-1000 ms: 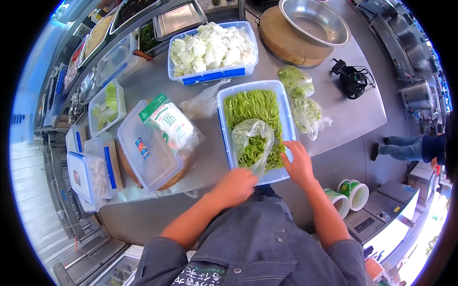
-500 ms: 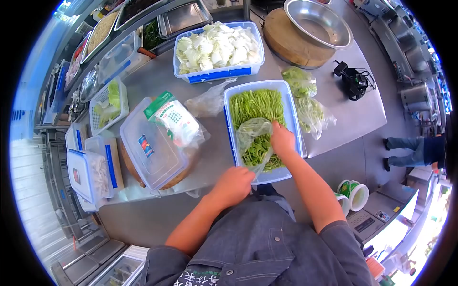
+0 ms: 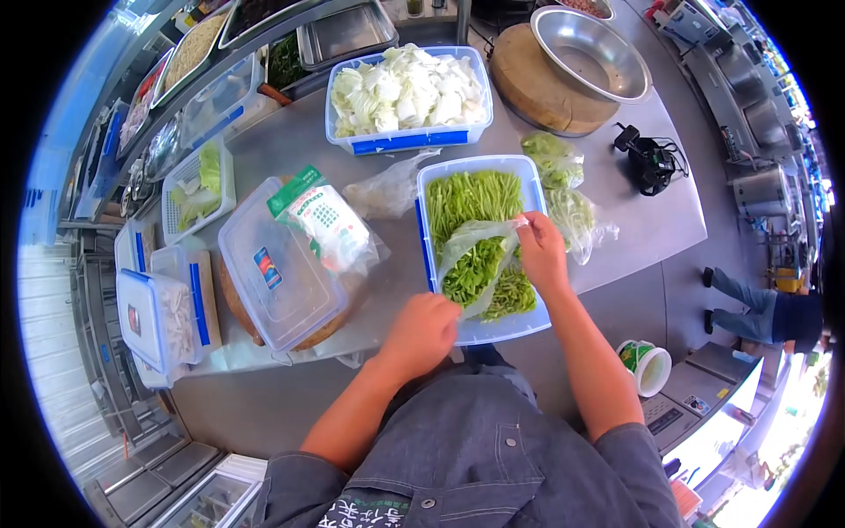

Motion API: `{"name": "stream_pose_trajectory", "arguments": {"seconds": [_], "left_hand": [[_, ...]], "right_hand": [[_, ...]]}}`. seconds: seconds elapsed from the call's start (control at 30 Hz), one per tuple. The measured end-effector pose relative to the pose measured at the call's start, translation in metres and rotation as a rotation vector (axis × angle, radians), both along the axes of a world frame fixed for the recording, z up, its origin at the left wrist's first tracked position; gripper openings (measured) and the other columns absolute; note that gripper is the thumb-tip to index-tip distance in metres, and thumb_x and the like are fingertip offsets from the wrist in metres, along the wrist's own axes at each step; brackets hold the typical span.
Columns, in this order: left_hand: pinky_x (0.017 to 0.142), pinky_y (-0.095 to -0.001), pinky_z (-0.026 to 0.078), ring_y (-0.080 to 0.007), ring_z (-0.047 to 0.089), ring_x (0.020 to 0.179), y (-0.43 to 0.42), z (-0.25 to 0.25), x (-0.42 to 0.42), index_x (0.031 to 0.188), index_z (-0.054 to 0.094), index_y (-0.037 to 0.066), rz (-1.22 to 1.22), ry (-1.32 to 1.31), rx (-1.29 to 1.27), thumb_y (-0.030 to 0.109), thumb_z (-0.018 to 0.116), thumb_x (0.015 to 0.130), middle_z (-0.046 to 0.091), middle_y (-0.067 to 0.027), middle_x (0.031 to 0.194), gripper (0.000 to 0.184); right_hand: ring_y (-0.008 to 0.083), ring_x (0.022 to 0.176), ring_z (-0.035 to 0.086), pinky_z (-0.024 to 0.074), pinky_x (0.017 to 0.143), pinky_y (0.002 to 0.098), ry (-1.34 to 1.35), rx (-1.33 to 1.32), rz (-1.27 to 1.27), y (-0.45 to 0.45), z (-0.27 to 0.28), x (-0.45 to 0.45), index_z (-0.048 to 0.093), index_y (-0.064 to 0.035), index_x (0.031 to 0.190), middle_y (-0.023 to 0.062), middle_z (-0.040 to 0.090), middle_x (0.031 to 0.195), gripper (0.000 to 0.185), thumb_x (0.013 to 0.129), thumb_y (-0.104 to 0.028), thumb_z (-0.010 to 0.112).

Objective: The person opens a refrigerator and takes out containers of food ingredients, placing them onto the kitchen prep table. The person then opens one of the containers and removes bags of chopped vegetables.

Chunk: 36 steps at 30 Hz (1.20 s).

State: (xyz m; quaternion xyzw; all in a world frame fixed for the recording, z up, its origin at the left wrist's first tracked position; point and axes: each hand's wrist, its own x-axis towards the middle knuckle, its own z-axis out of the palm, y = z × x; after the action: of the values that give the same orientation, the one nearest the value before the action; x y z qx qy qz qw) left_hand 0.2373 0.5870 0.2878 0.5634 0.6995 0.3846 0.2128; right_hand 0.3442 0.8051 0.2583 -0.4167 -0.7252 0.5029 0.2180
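Note:
A clear plastic bag (image 3: 457,249) lies inside a blue-rimmed box (image 3: 534,187) of cut green stems (image 3: 475,195), with its mouth spread over leafy greens (image 3: 473,269). My right hand (image 3: 544,249) pinches the bag's upper right edge above the box. At the box's lower left corner, my left hand (image 3: 422,327) is closed on the bag's lower edge. More green stems show to the right of the bag.
Behind stands a box of chopped cabbage (image 3: 409,92). A lid (image 3: 280,264) and white packet (image 3: 327,224) lie left. Bagged greens (image 3: 572,211), black device (image 3: 653,160), round board (image 3: 537,84) and metal bowl (image 3: 591,53) are right. Another person (image 3: 766,312) stands far right.
My right hand, first open beside the box, reached in and took the bag's edge, then drew it up and right. The bag's mouth is wider. My left hand stays closed near the box corner.

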Motion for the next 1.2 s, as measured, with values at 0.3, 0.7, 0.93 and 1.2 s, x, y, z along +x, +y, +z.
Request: {"name": "stream_pose_trajectory", "arguments": {"seconds": [0.3,0.7,0.93,1.2], "left_hand": [[0.072,-0.0343,0.046,-0.0260,0.056,0.078,0.018,0.053,-0.021,0.094,0.060,0.001,0.210,0.057,0.269,-0.005,0.059,0.081,0.057,-0.0109,0.085,0.014],[0.095,-0.0319,0.044,-0.0180,0.058,0.106,0.130,0.079,-0.008,0.121,0.050,0.003,-0.247,-0.997,0.237,0.002,0.048,0.095,0.057,-0.0071,0.117,0.025],[0.086,-0.0310,0.048,-0.0173,0.063,0.095,0.176,0.053,0.029,0.123,0.049,0.002,-0.197,-0.968,0.050,0.006,0.049,0.095,0.056,-0.0104,0.119,0.029],[0.079,-0.0303,0.049,-0.0169,0.060,0.085,0.251,-0.026,0.091,0.121,0.051,0.000,0.002,-0.645,-0.367,0.011,0.059,0.090,0.058,-0.0141,0.110,0.034]], "right_hand": [[0.0117,0.068,0.050,0.0429,0.070,0.0271,0.536,-0.340,0.042,0.009,0.074,0.037,0.053,-0.0030,0.080,0.0070,0.056,0.076,0.016,0.094,-0.008,0.045],[0.0064,0.060,0.038,0.0434,0.075,0.0277,0.748,-0.239,-0.276,0.015,0.184,0.134,0.044,0.0057,0.134,0.0264,0.050,0.133,0.047,0.093,-0.017,0.041],[0.0076,0.070,0.045,0.0442,0.085,0.0310,0.796,-0.171,-0.381,0.076,0.171,0.199,0.043,0.0047,0.134,0.0244,0.048,0.135,0.045,0.095,-0.019,0.047],[0.0220,0.097,0.057,0.0431,0.097,0.0381,0.814,-0.355,-0.440,0.181,0.103,0.265,0.039,0.0032,0.134,0.0220,0.048,0.131,0.041,0.097,-0.014,0.045]]}}
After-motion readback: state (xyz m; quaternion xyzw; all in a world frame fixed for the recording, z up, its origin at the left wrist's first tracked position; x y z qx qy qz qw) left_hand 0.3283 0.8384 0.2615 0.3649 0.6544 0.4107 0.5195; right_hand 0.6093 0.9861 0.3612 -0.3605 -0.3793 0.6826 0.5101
